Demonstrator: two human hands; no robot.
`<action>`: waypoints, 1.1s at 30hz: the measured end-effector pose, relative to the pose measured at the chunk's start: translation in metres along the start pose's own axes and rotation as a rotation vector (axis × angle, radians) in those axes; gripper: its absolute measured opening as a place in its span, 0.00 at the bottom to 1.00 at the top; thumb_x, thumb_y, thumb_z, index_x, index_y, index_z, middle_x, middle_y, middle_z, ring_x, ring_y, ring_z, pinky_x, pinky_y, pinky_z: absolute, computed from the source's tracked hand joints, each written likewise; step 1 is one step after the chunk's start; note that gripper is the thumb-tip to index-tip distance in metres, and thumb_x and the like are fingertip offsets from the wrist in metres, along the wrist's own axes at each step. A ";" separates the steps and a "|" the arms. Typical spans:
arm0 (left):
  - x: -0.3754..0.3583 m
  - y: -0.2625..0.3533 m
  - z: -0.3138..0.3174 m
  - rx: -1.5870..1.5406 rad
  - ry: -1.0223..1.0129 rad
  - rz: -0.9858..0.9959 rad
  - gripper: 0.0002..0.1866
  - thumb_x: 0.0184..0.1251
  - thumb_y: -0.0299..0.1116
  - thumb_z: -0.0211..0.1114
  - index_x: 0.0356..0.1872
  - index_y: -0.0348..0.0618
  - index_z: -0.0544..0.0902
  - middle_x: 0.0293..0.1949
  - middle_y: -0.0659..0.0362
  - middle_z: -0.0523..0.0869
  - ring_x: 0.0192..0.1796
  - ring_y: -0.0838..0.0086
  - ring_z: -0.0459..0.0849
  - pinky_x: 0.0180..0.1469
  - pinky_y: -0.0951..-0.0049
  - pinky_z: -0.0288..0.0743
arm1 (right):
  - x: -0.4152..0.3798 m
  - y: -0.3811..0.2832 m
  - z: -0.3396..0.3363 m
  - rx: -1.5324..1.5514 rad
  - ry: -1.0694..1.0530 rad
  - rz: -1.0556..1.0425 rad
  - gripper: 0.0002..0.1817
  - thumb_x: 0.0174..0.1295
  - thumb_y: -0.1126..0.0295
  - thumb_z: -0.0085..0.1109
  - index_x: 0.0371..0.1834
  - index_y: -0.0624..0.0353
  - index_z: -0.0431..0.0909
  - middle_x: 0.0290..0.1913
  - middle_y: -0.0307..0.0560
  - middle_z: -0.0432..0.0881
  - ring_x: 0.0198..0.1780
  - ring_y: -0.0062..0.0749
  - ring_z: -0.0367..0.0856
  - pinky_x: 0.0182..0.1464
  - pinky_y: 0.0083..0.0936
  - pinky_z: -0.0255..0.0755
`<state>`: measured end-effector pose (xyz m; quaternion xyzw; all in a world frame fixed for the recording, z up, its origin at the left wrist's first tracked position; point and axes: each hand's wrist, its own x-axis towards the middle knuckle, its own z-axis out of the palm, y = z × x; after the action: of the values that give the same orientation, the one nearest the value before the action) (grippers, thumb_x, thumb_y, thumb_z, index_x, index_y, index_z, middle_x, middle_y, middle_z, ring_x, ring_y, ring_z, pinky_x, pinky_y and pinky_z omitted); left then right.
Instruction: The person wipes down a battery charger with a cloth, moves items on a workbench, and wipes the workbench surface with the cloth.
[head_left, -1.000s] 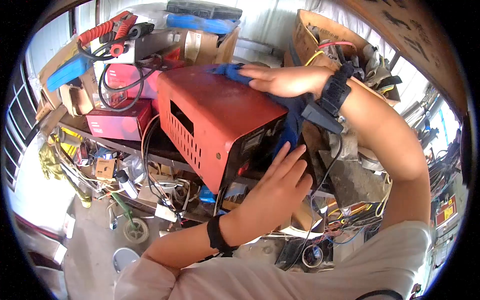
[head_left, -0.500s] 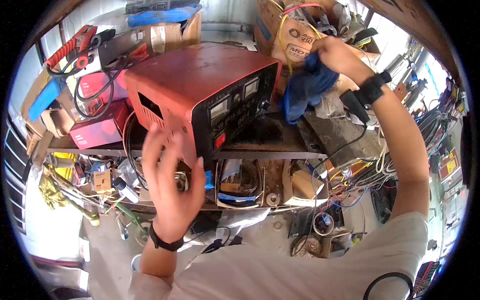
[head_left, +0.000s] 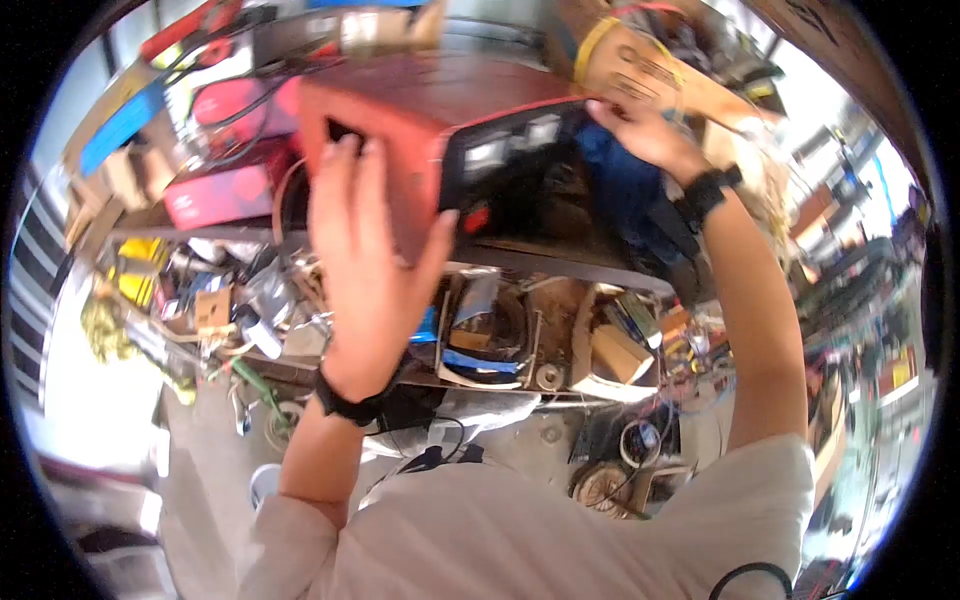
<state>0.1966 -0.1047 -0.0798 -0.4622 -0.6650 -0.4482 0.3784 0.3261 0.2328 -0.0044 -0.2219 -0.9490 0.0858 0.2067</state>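
A red metal power unit [head_left: 390, 120] sits on the shelf, its black front panel carrying two meters and a red switch. My left hand [head_left: 365, 250] lies spread against its left side, fingertips at the dark cutout, thumb near the front edge. At the unit's far right corner is my right hand [head_left: 645, 135], with bent fingers close to the edge; motion blur hides whether they touch it. A dark blue cloth [head_left: 625, 190] hangs beneath that hand, apparently gripped in it. A black band is on each wrist.
Pink-red boxes [head_left: 220, 195] and a red-handled cable stand left of the unit. A cardboard box [head_left: 625, 70] is behind on the right. Below the shelf edge [head_left: 560, 267] are open bins [head_left: 485, 375] with parts, loose cables and clutter.
My left hand has moved up onto the unit's left side. My right hand, with the blue cloth, has come to the unit's right corner. The camera view has shifted and blurred.
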 end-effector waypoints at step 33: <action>0.002 -0.078 -0.100 -0.450 -0.430 0.063 0.32 0.64 0.29 0.62 0.67 0.27 0.63 0.69 0.38 0.63 0.73 0.48 0.58 0.71 0.58 0.53 | -0.152 -0.148 0.005 -0.207 0.627 0.092 0.10 0.70 0.69 0.49 0.41 0.62 0.78 0.27 0.62 0.78 0.31 0.60 0.79 0.29 0.38 0.71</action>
<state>0.1310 -0.2122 -0.0660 -0.6389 -0.5993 -0.4642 0.1307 0.3911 0.0314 -0.0252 -0.2999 -0.8319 -0.0743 0.4609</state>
